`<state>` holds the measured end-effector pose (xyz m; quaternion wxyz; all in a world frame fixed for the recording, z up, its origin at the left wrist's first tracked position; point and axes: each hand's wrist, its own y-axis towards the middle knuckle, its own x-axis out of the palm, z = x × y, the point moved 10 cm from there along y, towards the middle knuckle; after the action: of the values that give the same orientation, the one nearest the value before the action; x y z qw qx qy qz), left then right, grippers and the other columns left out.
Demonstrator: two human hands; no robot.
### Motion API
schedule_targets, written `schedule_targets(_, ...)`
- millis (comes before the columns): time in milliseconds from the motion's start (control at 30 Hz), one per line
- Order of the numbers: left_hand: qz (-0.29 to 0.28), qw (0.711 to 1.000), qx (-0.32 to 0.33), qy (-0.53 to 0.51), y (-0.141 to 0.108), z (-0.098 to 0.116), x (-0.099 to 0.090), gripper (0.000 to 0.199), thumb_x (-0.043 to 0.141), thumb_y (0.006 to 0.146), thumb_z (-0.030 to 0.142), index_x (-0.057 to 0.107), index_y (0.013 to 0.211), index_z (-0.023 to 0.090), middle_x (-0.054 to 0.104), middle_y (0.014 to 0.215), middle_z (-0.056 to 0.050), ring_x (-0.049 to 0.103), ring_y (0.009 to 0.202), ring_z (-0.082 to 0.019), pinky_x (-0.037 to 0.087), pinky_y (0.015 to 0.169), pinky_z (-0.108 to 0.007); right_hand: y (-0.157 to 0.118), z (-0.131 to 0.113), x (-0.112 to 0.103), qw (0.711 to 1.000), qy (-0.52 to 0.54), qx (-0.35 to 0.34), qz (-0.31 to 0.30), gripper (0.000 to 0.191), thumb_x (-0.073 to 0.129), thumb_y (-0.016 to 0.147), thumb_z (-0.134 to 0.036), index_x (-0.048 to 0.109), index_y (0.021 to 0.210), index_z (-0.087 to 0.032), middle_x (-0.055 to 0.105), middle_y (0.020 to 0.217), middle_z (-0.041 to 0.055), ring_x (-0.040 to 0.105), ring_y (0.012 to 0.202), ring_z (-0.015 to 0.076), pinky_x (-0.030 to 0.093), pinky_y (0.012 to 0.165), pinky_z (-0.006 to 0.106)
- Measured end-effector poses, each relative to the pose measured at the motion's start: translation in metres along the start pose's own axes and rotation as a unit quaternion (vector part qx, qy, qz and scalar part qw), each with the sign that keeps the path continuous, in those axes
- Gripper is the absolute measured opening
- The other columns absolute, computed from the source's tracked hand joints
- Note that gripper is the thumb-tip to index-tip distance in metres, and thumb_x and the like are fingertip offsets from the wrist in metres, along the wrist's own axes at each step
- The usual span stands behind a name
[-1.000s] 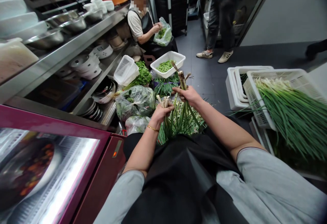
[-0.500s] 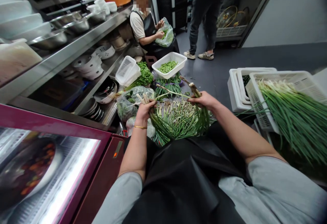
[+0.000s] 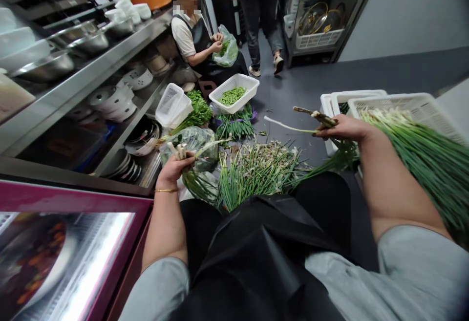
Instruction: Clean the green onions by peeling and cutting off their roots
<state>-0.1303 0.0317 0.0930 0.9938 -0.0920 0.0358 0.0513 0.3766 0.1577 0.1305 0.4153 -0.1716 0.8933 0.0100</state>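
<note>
My left hand (image 3: 176, 168) is closed round a small bunch of scallions (image 3: 198, 184), white ends up and green leaves hanging down. One pale stalk sticks out from it to the right. Farther right, my right hand (image 3: 342, 129) grips other scallions (image 3: 322, 117), some with brown, dirty ends; a thin white one points left, and their leaves droop below the hand. Between and below the hands, a heap of scallions (image 3: 264, 167) with dry, withered bits lies on the floor in front of my knees.
At right, a white basket (image 3: 414, 101) holds long scallions. Ahead stand a white basket (image 3: 251, 84) of green pods and leafy greens (image 3: 200, 108). A seated person (image 3: 194, 37) handles greens in a bag; another person (image 3: 262, 13) walks behind. Steel shelves (image 3: 110, 74) line the left.
My hands have moved apart, the right one swinging right toward the basket with its scallions, the left one shifting left. The standing person has taken a step.
</note>
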Motion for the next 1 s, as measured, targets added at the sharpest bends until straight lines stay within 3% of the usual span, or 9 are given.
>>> schedule_targets(100, -0.021, 0.999, -0.018, 0.031, 0.007, -0.008, 0.036, 0.025, 0.081, 0.057, 0.026, 0.071, 0.075, 0.012, 0.063, 0.059, -0.004, 0.048, 0.046, -0.009, 0.03, 0.041, -0.019, 0.004, -0.001, 0.016, 0.996, 0.057, 0.021, -0.069, 0.038, 0.074, 0.065, -0.046, 0.077, 0.082, -0.012, 0.069, 0.071, 0.0103, 0.057, 0.06, 0.0113, 0.039, 0.057, 0.026)
schedule_targets(167, -0.021, 0.999, -0.012, 0.038, 0.013, -0.01, 0.071, 0.028, 0.082, 0.056, 0.026, 0.073, 0.078, 0.011, 0.065, 0.062, -0.004, 0.048, 0.047, -0.008, 0.032, 0.043, -0.02, 0.011, -0.02, 0.028, 0.993, 0.105, 0.005, -0.053, 0.038, 0.077, 0.061, -0.046, 0.076, 0.082, -0.014, 0.069, 0.07, 0.0085, 0.057, 0.061, 0.0132, 0.04, 0.056, 0.026)
schedule_targets(267, 0.046, 0.998, 0.035, -0.03, 0.021, 0.0, 0.104, 0.038, 0.081, 0.058, 0.032, 0.073, 0.089, 0.012, 0.067, 0.066, -0.004, 0.044, 0.044, -0.006, 0.03, 0.042, -0.02, 0.02, -0.059, 0.07, 0.983, 0.166, -0.03, -0.07, 0.038, 0.077, 0.061, -0.044, 0.076, 0.083, -0.013, 0.068, 0.067, 0.0059, 0.055, 0.057, 0.0118, 0.039, 0.054, 0.025)
schedule_targets(400, 0.05, 0.983, 0.074, -0.162, 0.026, 0.017, 0.122, 0.046, 0.082, 0.057, 0.04, 0.07, 0.093, 0.014, 0.064, 0.063, -0.001, 0.034, 0.038, -0.002, 0.023, 0.037, -0.02, 0.019, -0.11, 0.153, 0.969, 0.179, -0.068, -0.157, 0.035, 0.08, 0.056, -0.042, 0.074, 0.073, -0.012, 0.059, 0.054, -0.0009, 0.046, 0.048, 0.0071, 0.031, 0.047, 0.021)
schedule_targets(500, 0.059, 0.972, 0.064, -0.217, 0.023, 0.022, 0.107, 0.041, 0.084, 0.053, 0.044, 0.062, 0.072, 0.015, 0.053, 0.053, 0.004, 0.037, 0.039, -0.004, 0.025, 0.037, -0.02, 0.016, -0.132, 0.198, 0.946, 0.236, -0.062, -0.213, 0.038, 0.081, 0.056, -0.044, 0.072, 0.076, -0.013, 0.057, 0.053, -0.0034, 0.038, 0.041, 0.0042, 0.026, 0.041, 0.02)
schedule_targets(600, 0.075, 0.963, 0.054, -0.254, 0.015, 0.02, 0.081, 0.044, 0.082, 0.056, 0.048, 0.052, 0.063, 0.017, 0.044, 0.049, 0.006, 0.04, 0.041, -0.005, 0.03, 0.04, -0.021, 0.025, -0.134, 0.202, 0.897, 0.407, -0.011, -0.172, 0.046, 0.078, 0.062, -0.047, 0.068, 0.092, -0.014, 0.065, 0.067, -0.0001, 0.033, 0.038, 0.0028, 0.021, 0.036, 0.02)
schedule_targets(733, 0.06, 0.96, 0.047, -0.268, 0.007, 0.007, 0.074, 0.046, 0.082, 0.057, 0.046, 0.045, 0.061, 0.018, 0.039, 0.048, 0.008, 0.038, 0.042, -0.004, 0.029, 0.041, -0.02, 0.036, -0.139, 0.196, 0.802, 0.578, 0.045, -0.142, 0.027, 0.067, 0.074, -0.037, 0.063, 0.088, -0.014, 0.062, 0.065, -0.0001, 0.033, 0.038, 0.0038, 0.02, 0.034, 0.019)
schedule_targets(867, 0.062, 0.977, 0.036, -0.202, 0.001, -0.009, 0.104, 0.036, 0.082, 0.058, 0.036, 0.053, 0.063, 0.017, 0.041, 0.049, 0.007, 0.038, 0.043, -0.005, 0.031, 0.044, -0.021, 0.036, -0.162, 0.199, 0.759, 0.634, 0.068, -0.133, 0.014, 0.06, 0.08, -0.025, 0.064, 0.083, -0.012, 0.061, 0.063, 0.0016, 0.048, 0.047, 0.0069, 0.036, 0.042, 0.018)
schedule_targets(1000, 0.006, 0.99, 0.112, -0.091, 0.0, 0.001, 0.144, 0.021, 0.078, 0.066, 0.031, 0.067, 0.074, 0.015, 0.062, 0.069, -0.002, 0.054, 0.061, -0.011, 0.044, 0.062, -0.025, 0.029, -0.188, 0.204, 0.747, 0.654, 0.056, -0.108, 0.014, 0.061, 0.084, -0.025, 0.067, 0.087, -0.013, 0.069, 0.078, 0.0065, 0.063, 0.068, 0.0136, 0.051, 0.06, 0.025)
